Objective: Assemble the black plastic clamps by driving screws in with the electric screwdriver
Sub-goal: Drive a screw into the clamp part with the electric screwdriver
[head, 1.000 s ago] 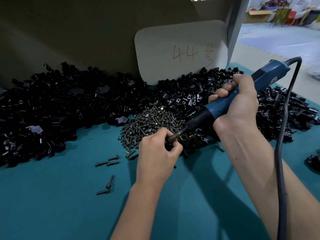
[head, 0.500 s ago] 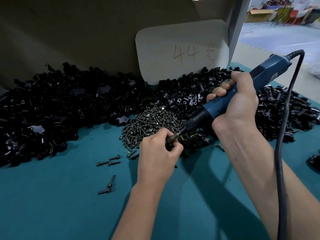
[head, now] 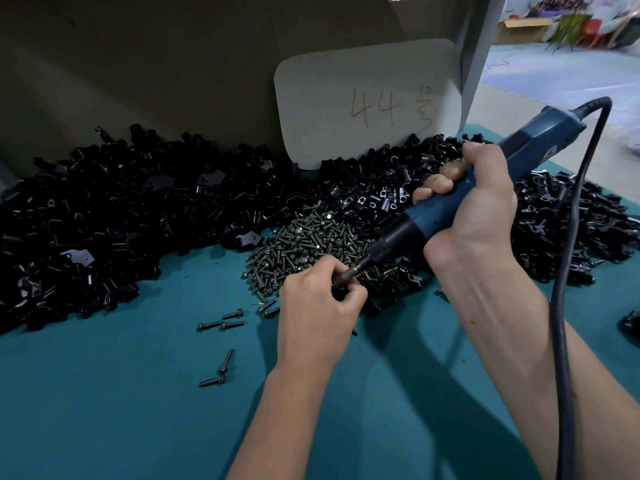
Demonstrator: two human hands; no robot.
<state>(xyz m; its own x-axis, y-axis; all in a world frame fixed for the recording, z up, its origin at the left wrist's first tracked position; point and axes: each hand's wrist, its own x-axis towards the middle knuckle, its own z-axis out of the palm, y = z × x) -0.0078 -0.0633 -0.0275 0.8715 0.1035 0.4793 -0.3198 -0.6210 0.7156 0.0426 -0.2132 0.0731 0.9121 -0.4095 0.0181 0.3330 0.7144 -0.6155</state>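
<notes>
Far left, a big heap of black clamp parts lies on the teal table, w/ loose screws just right of it and the main screw pile near centre. Left hand is a closed grip, fingers curled and pinching a small piece at the driver tip; the clamp itself is hidden inside the fingers, so can't confirm its pose. Electric screwdriver slants w/ its long axis running from far right down to near left, bit end meeting the left hand's pinch. Right hand is wrapped tight round the blue body, cord trailing off to the near right. Key relation: the work sits at the bit tip, down-left of the right hand, so the drive goes along that slant. Vs 0.5 s ago: hardly any change, both hands and tool hold the same pose, approx. More clamps piled far right.
</notes>
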